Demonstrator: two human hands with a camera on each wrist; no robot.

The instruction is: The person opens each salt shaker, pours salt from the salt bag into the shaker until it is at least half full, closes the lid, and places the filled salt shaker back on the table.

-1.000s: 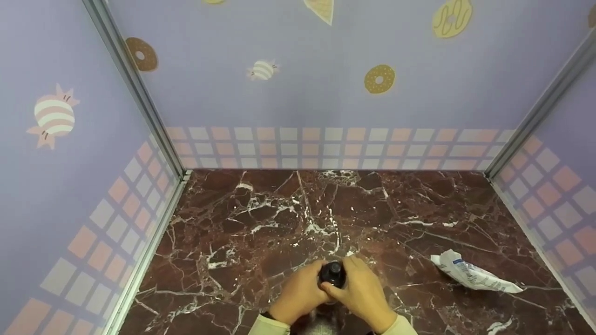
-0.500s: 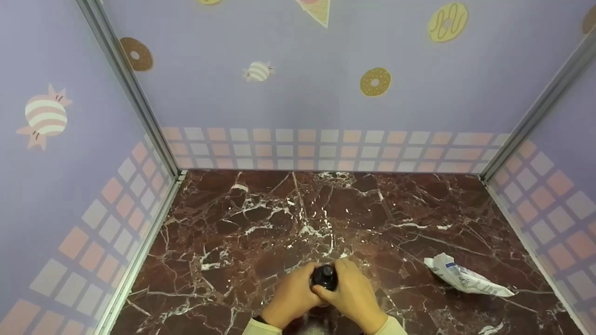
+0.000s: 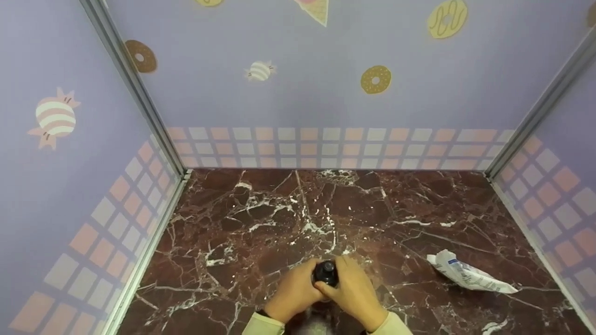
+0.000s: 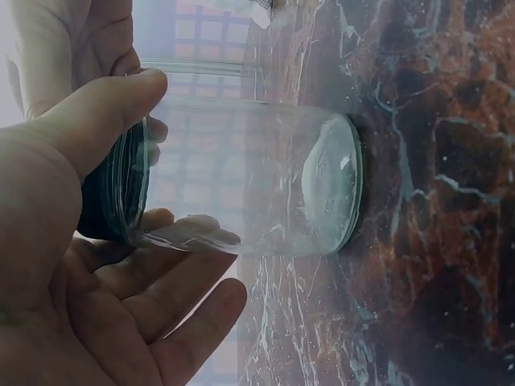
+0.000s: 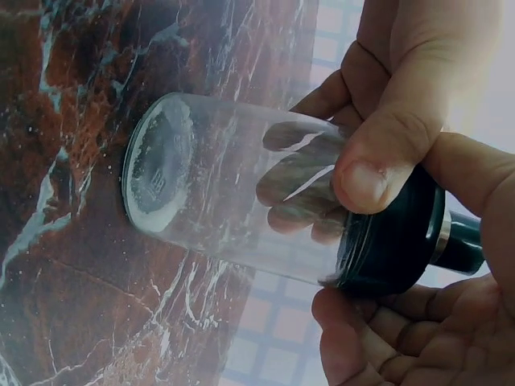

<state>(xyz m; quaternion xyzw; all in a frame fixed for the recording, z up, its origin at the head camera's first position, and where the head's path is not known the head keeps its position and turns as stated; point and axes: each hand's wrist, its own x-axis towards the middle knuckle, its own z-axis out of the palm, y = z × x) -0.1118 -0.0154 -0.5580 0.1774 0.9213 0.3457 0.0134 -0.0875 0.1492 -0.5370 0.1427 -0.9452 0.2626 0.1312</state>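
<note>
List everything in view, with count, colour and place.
Glass jar: one, clear, between the hands.
Knobbed lid: one, black, on the jar.
Residue: one film, whitish, jar's base.
Printed packet: one, mostly white, tabletop's right.
Marble tabletop: one, dark red, white-veined, underneath.
Wall panels: three, lilac, left, back and right.
Sweet prints: several, multicoloured, on panels.
Metal posts: two, grey, back corners.
Sleeves: two, cream, at the wrists.
Left hand, right hand: one each, bare, holding the jar's lid end.

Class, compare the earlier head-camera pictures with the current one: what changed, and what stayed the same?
Nothing visibly changed beyond a slight shift of the whole view. The left hand and right hand still hold the black-lidded jar, and the white packet lies where it did.
</note>
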